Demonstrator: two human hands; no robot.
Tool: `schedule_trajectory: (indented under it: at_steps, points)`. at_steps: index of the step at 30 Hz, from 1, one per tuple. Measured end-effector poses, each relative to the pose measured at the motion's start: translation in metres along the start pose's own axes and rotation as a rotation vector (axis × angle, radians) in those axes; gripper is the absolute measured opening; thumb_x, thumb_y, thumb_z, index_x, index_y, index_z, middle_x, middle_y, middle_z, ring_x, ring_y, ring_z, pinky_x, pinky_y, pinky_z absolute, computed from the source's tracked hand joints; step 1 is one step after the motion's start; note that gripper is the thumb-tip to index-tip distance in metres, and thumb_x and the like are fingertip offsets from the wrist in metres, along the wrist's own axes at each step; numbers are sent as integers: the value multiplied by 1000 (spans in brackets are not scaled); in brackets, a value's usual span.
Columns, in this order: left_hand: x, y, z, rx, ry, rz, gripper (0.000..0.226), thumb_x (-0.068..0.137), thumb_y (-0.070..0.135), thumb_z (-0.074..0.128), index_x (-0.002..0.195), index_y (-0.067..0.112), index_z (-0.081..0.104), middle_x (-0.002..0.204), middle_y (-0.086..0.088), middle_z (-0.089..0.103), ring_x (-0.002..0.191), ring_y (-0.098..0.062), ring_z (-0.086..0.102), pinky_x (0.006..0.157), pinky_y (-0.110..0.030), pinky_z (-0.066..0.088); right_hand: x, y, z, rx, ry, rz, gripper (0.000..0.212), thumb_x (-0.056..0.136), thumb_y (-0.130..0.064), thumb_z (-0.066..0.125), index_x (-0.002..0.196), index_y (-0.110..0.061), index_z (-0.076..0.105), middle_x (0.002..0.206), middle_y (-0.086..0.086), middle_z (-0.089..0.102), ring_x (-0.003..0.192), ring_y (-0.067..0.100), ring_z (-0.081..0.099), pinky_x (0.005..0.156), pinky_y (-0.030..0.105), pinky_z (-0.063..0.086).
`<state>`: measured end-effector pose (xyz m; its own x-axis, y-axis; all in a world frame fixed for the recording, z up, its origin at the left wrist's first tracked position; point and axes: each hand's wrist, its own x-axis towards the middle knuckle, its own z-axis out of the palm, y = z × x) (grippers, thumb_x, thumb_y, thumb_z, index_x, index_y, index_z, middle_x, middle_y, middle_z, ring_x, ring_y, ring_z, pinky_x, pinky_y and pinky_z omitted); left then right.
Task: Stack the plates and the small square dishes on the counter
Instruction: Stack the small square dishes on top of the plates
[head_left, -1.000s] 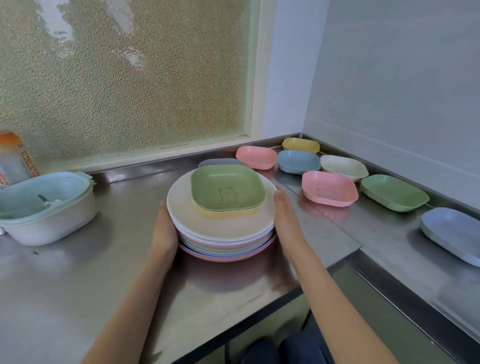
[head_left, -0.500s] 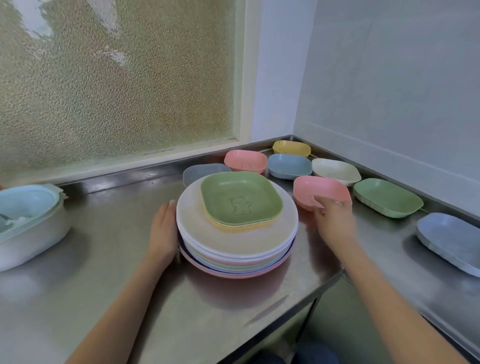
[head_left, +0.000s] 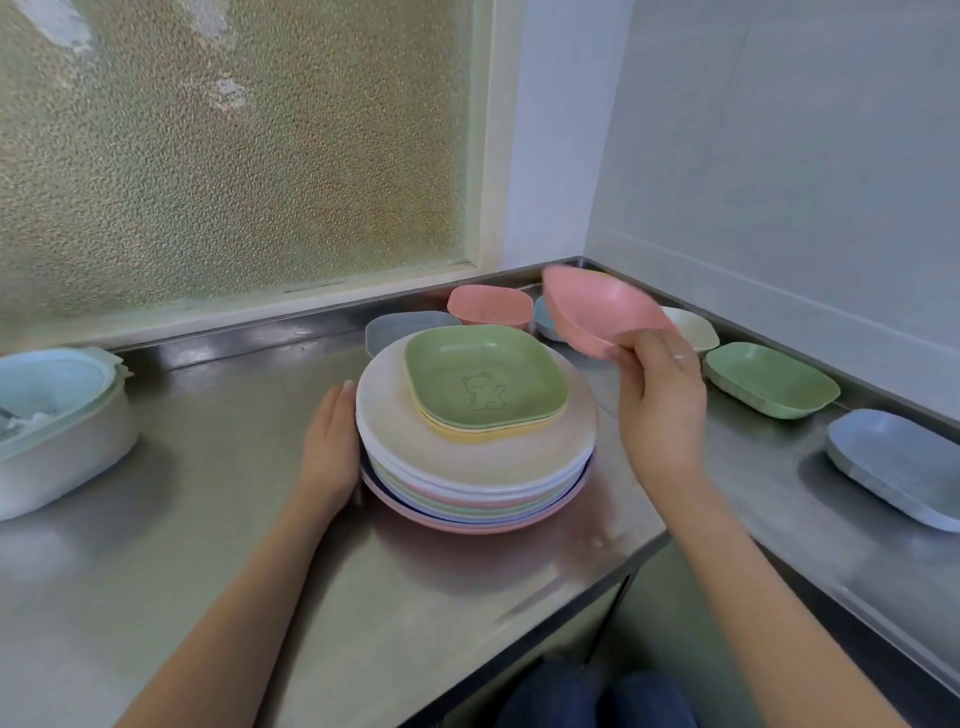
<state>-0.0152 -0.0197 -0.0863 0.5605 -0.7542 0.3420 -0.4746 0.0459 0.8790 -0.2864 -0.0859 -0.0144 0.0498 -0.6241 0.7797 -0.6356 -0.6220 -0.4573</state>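
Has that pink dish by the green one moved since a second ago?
Yes. The pink dish left the counter; the right hand holds it raised, nearer the plate stack.
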Motion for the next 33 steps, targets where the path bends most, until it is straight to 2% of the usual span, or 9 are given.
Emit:
schedule_trajectory:
  at_steps: [3, 8, 11, 15, 20, 23, 26, 29, 33]
  points:
    - [-2, 3, 0, -48, 28, 37, 36, 101, 15, 28, 85, -10, 49, 85, -20, 52, 67, -6, 37, 62, -2, 33, -10, -48, -4, 118, -11, -170, 17, 79, 6, 59, 89, -5, 67, 89, 3, 64, 86, 21, 51, 68, 29, 39]
    - [-13, 22, 0, -136, 84, 89, 38, 103, 12, 26, 86, 8, 59, 78, 6, 55, 68, 12, 51, 63, 1, 35, -31, -71, 24, 32, -228, -256, 14, 80, -6, 58, 87, -9, 70, 84, 9, 68, 81, 29, 57, 68, 36, 46]
    - [-12, 20, 1, -187, 47, 14, 39, 104, 23, 25, 85, 8, 56, 77, 3, 52, 71, -6, 45, 59, -2, 36, -29, -68, 26, 130, -404, -194, 18, 85, -12, 53, 88, -7, 70, 88, 8, 68, 86, 26, 55, 76, 29, 40]
    - [-8, 16, 3, -246, 36, -55, 35, 103, 29, 29, 86, 14, 56, 87, -2, 57, 81, -14, 45, 70, -22, 42, -27, -64, 21, 148, -443, -206, 15, 88, -18, 54, 90, -12, 68, 87, 2, 68, 84, 23, 57, 77, 40, 45]
    - [-8, 19, 2, -238, 46, -61, 35, 103, 26, 30, 81, 16, 56, 81, 3, 56, 85, -14, 44, 72, -23, 41, -43, -71, 17, -84, -376, -178, 18, 90, -34, 48, 95, -30, 65, 98, -12, 69, 97, 15, 55, 83, 35, 24]
    - [-10, 23, 2, -212, 62, -62, 31, 103, 23, 29, 88, 13, 54, 75, 7, 50, 86, -13, 41, 62, -2, 36, -39, -74, 14, -57, -417, -140, 29, 90, -45, 40, 97, -31, 64, 100, -14, 67, 107, 13, 53, 107, 47, 16]
    - [-11, 24, 2, -243, 51, -73, 33, 103, 23, 30, 90, 10, 56, 85, -1, 57, 89, -13, 43, 70, -17, 41, -40, -75, 15, -40, -451, -156, 33, 93, -46, 35, 107, -33, 61, 103, -15, 66, 107, 10, 52, 111, 39, 4]
    - [-13, 24, 2, -218, 41, -79, 35, 103, 26, 29, 90, 11, 58, 97, -6, 57, 92, -13, 46, 75, -26, 37, -42, -72, 21, -74, -528, -180, 42, 94, -46, 25, 105, -31, 62, 109, -12, 65, 105, 16, 53, 106, 41, 17]
    - [-11, 21, 3, -130, 44, -69, 43, 104, 27, 25, 89, 0, 56, 94, -5, 54, 88, -15, 43, 69, -25, 31, -39, -67, 18, 64, -477, -142, 31, 96, -39, 35, 103, -30, 64, 111, -13, 65, 108, 11, 53, 104, 40, 26]
